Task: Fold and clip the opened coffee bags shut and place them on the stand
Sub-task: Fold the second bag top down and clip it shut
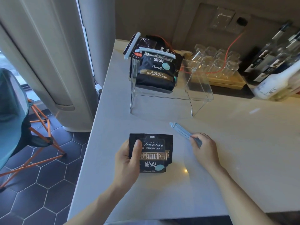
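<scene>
Done: two clipped bags (155, 73) are sitting on the clear stand (201, 95) at the far side of the counter (243, 151).
Left: one coffee bag (152, 153) is lying flat near the counter's front edge, its top looking folded but not yet clipped.
Left hand (128, 161): gripping the bag's left edge, thumb pressing on its face.
Right hand (206, 150): closing around one end of a pale blue clip (183, 132), angled just right of the bag.

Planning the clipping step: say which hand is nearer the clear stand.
Right. The right hand, holding a clip, sits below the stand; the left hand grips the bag farther back.
</scene>
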